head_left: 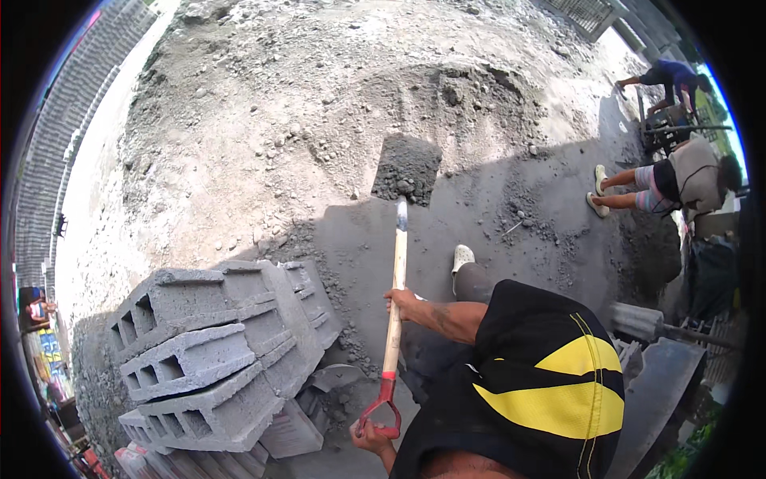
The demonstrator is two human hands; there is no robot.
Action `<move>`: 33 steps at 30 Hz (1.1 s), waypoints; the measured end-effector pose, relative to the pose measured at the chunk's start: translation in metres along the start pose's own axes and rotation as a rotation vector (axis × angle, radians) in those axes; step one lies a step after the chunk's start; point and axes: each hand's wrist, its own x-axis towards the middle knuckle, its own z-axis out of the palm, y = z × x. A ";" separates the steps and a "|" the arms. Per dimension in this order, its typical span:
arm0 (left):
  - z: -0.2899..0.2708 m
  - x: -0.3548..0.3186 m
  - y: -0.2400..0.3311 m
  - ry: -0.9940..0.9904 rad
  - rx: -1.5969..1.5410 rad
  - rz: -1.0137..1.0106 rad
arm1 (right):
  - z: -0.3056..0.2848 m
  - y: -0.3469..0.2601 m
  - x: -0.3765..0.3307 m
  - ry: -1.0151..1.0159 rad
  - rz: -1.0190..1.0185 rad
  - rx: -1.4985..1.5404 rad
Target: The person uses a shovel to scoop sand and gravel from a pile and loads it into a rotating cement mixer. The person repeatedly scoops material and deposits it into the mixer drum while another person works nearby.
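Note:
Both my hands are on a shovel, with its pale wooden shaft [396, 263] running away from me. My left hand [371, 439] is closed around the red D-shaped handle [386, 403] at the near end. Farther up, my right hand [401, 304] wraps the middle of the shaft. At the far end, the square shovel blade [408, 156] rests against the grey sand and gravel [319, 120]. Dark grit and a few small stones lie on the blade, mostly towards the shaft. My foot in a light clog [463, 257] stands to the right of the shaft.
Stacked hollow concrete blocks [191, 359] stand close on the left. Rubble lies along their base. At the right, a person in striped shorts [654, 188] stands, and another person in dark blue [678, 80] bends over near metal equipment. A grey sheet [666, 391] is at lower right.

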 end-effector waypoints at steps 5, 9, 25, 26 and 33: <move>-0.055 0.008 0.019 -0.348 -0.030 -0.104 | -0.091 0.040 -0.046 0.156 0.053 0.237; -0.015 0.004 0.036 -0.717 0.109 0.629 | -0.207 0.038 -0.051 0.131 0.014 0.595; 0.181 -0.489 0.214 -1.891 -0.635 0.562 | -0.787 0.003 -0.523 0.553 -1.586 1.359; 0.179 -0.529 0.225 -1.648 -0.793 1.210 | -0.796 0.012 -0.546 0.722 -1.554 1.409; 0.128 -0.608 0.185 -2.061 -0.803 1.912 | -0.871 0.135 -0.525 0.746 -1.466 1.578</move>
